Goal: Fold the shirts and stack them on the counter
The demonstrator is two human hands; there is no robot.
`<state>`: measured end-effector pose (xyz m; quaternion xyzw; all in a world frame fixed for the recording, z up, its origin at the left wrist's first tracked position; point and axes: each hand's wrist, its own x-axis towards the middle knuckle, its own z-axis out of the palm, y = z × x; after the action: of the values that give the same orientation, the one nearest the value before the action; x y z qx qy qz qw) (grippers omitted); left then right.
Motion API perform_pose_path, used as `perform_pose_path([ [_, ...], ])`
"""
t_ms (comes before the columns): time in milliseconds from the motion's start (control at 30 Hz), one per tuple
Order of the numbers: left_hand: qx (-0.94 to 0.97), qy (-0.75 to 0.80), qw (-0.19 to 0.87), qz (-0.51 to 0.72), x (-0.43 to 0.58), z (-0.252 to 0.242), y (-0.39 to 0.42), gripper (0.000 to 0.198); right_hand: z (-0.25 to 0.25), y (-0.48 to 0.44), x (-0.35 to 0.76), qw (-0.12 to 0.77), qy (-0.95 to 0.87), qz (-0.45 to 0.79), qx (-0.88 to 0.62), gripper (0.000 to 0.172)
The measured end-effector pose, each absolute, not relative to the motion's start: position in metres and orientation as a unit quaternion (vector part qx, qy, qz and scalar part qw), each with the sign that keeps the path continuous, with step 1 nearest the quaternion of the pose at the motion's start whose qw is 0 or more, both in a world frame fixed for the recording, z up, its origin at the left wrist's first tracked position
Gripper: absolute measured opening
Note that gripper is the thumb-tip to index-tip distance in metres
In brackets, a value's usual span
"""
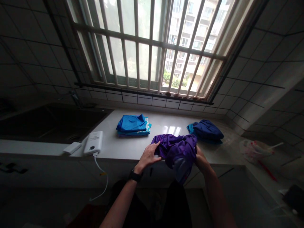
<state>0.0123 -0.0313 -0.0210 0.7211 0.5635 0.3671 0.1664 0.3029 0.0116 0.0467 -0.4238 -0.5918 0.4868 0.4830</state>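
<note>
Purple shirt (177, 152) bunched between left hand (148, 156) and right hand (200, 156).

Pretty dim kitchen-type room, and nearly all the light comes through one big window (147, 47) with a grid of metal security bars (140, 41) across it. Outside there's a tall apartment block (192, 34) and some green shrubs (175, 81). The walls are big square tiles (266, 53), really dark on the left, with a row of smaller white tiles (152, 102) right under the sill. A pale stone countertop (166, 118) runs below that, with a dark sink (54, 123) and faucet (75, 98) on the left, I think, and cabinet fronts (59, 171) underneath, mostly lost in shadow.
</note>
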Motion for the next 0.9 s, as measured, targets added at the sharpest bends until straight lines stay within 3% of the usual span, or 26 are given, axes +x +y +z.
perform_pose_path([
  [100, 0.731, 0.557, 0.167, 0.358, 0.011, -0.017, -0.032, 0.074, 0.055, 0.008, 0.301, 0.524, -0.556, 0.508, -0.398, 0.085],
  [200, 0.729, 0.57, 0.172, 0.336, 0.013, -0.015, -0.031, 0.068, 0.049, 0.021, 0.296, 0.571, -0.494, 0.457, -0.47, 0.085],
  [367, 0.655, 0.649, 0.13, 0.364, 0.019, -0.019, -0.029, 0.077, 0.024, 0.034, 0.295, 0.538, -0.557, 0.349, -0.527, 0.093],
  [500, 0.667, 0.631, 0.126, 0.376, 0.019, -0.015, -0.033, 0.083, 0.02, 0.027, 0.301, 0.456, -0.666, 0.194, -0.558, 0.07],
  [600, 0.737, 0.561, 0.15, 0.346, 0.015, -0.008, -0.039, 0.068, 0.03, 0.016, 0.3, 0.382, -0.708, 0.233, -0.547, 0.049],
  [700, 0.754, 0.542, 0.161, 0.335, 0.014, -0.005, -0.042, 0.056, 0.037, 0.001, 0.29, 0.394, -0.694, 0.276, -0.536, 0.05],
  [833, 0.752, 0.549, 0.156, 0.331, 0.015, -0.006, -0.042, 0.056, 0.023, -0.01, 0.271, 0.355, -0.719, 0.212, -0.559, 0.057],
  [900, 0.758, 0.548, 0.154, 0.319, 0.015, -0.005, -0.039, 0.056, 0.012, -0.007, 0.264, 0.319, -0.749, 0.182, -0.551, 0.046],
])
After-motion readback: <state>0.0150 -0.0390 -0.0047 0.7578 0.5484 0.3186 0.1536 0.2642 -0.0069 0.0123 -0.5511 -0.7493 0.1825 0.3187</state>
